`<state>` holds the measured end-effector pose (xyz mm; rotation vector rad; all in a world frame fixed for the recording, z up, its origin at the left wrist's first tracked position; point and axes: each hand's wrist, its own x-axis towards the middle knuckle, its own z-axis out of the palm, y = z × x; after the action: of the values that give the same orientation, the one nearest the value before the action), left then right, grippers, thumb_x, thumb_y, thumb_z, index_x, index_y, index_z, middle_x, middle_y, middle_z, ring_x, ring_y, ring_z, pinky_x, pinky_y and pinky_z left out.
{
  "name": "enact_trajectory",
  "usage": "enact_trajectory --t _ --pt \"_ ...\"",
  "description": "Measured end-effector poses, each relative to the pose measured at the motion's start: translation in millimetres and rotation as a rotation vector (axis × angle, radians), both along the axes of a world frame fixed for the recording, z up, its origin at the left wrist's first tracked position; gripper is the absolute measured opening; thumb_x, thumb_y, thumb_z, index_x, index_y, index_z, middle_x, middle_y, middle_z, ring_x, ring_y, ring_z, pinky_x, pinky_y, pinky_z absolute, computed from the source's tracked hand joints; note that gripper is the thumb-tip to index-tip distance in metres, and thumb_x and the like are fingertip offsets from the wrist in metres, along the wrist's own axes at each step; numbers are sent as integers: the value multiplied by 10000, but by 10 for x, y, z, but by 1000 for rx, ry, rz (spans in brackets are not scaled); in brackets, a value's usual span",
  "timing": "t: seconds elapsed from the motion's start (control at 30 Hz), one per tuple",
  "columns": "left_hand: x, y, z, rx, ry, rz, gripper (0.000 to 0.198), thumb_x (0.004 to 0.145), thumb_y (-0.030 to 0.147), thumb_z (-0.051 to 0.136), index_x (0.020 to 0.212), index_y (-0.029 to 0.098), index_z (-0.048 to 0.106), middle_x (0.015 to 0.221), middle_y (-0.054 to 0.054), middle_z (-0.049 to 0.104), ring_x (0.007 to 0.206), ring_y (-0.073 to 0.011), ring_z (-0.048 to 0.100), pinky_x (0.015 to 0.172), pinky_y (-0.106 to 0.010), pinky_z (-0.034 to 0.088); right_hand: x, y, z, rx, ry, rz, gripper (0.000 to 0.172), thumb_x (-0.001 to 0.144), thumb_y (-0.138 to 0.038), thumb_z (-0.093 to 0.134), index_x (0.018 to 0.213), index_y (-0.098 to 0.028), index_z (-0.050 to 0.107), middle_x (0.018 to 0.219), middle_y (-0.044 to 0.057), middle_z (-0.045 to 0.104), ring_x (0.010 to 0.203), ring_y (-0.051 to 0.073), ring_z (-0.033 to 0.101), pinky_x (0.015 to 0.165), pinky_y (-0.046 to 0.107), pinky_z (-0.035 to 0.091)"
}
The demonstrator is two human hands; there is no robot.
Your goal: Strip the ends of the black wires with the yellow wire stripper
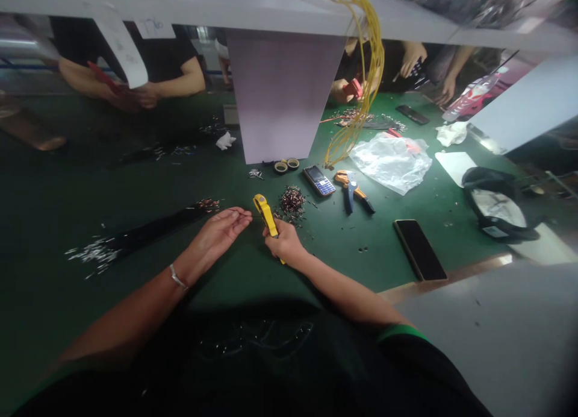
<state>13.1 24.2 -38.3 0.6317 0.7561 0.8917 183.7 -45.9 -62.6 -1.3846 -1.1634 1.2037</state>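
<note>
My right hand (285, 244) is wrapped round the handles of a yellow wire stripper (265, 215), its head pointing up and away from me. Just left of that head, my left hand (224, 225) has its fingertips pinched together on what looks like a thin dark wire, barely visible against the table. A long bundle of black wires (153, 229) lies to the left, with pale ends at the near left and coppery ends by my left hand. Right behind the stripper is a heap of small black-and-copper wire offcuts (292, 203).
Beyond the heap are rolls of tape (280, 167), a keypad phone (320, 181) and an orange-and-blue hand tool (351, 191). A smartphone (419, 249), plastic bag (392, 161) and black pouch (497, 206) lie right. Yellow cables (372, 61) hang from the shelf (180, 4). Co-workers sit opposite.
</note>
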Motion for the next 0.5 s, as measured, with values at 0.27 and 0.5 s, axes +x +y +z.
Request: enact_trajectory --t 0.27,0.5 --pt "9 14 -6 7 -20 -9 82 811 62 642 859 84 704 891 -100 733 849 -145 700 878 -238 547 0 2 36 -43 82 8 158 582 -217 495 739 -203 504 431 -108 423 306 84 399 325 195 316" --pt "23 23 -13 -5 -10 -4 72 799 66 656 848 91 703 880 -96 731 839 -146 700 882 -251 549 5 1 54 -70 114 4 159 565 -199 498 724 -202 504 416 -114 418 293 76 399 315 184 318"
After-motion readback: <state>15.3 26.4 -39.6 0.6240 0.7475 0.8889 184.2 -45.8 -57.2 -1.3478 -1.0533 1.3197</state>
